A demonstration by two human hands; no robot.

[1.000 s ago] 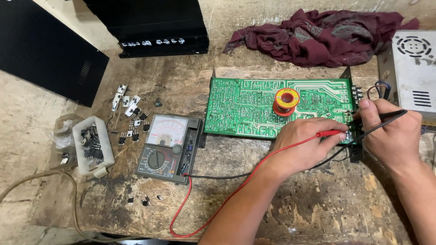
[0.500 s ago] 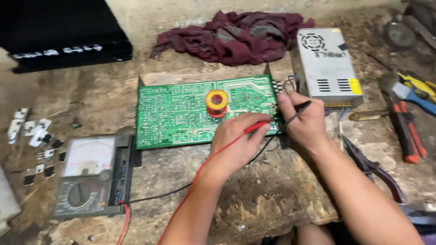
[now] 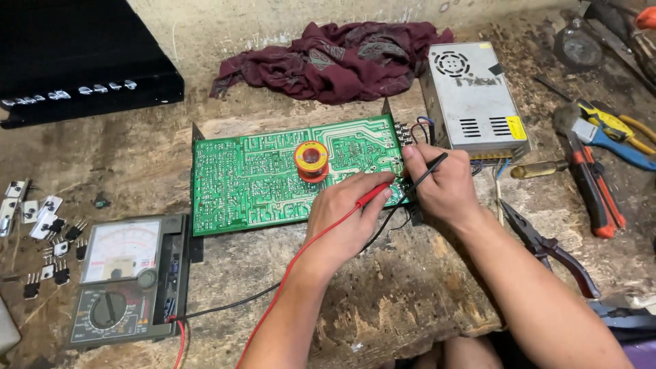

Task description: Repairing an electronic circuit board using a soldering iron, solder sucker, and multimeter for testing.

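A green circuit board (image 3: pixel 260 179) lies solder side up on the worn bench, with a spool of solder wire (image 3: pixel 311 160) resting on it. My left hand (image 3: pixel 348 215) holds the red test probe (image 3: pixel 372 195), its tip at the board's right edge. My right hand (image 3: pixel 441 186) holds the black test probe (image 3: pixel 425 174) with its tip near the same edge. Red and black leads run back to an analogue multimeter (image 3: pixel 126 279) at the lower left.
A metal power supply box (image 3: pixel 471 102) stands right of the board, a dark red cloth (image 3: pixel 335 58) behind it. Pliers (image 3: pixel 547 247), a screwdriver (image 3: pixel 540 169) and other hand tools lie at the right. Several small transistors (image 3: pixel 48 236) lie at the left; a black case (image 3: pixel 75 58) stands at the back left.
The view has swung to the right, so the board and meter now sit further left and the tools at the right show. Both hands stay with their probes at the board's right edge.
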